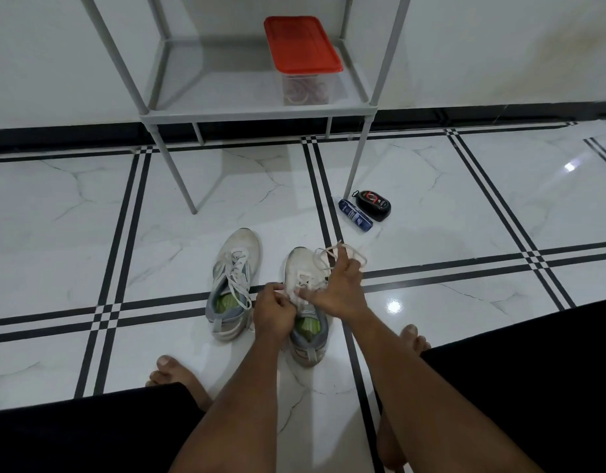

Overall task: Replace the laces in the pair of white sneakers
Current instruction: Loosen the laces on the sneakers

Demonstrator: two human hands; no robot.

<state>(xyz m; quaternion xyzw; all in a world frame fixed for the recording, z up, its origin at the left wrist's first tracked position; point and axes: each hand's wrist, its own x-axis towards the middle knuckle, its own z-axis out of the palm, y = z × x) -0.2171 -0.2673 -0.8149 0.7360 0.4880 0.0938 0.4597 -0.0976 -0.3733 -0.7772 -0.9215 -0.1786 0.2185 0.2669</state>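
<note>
Two white sneakers with grey heels and green insoles stand side by side on the tiled floor, toes pointing away from me. The left sneaker (234,278) is fully laced and untouched. Over the right sneaker (303,268) both my hands work. My left hand (273,310) pinches a lace end at the shoe's upper eyelets. My right hand (337,288) holds a loose loop of white lace (332,254) pulled up and out over the toe, with fingers curled around it.
A grey metal rack (254,107) stands against the wall ahead, its shelf holding a clear box with a red lid (303,56). A blue tube (355,216) and a black shoe-polish container (375,204) lie by the rack's right leg. My bare feet flank the shoes.
</note>
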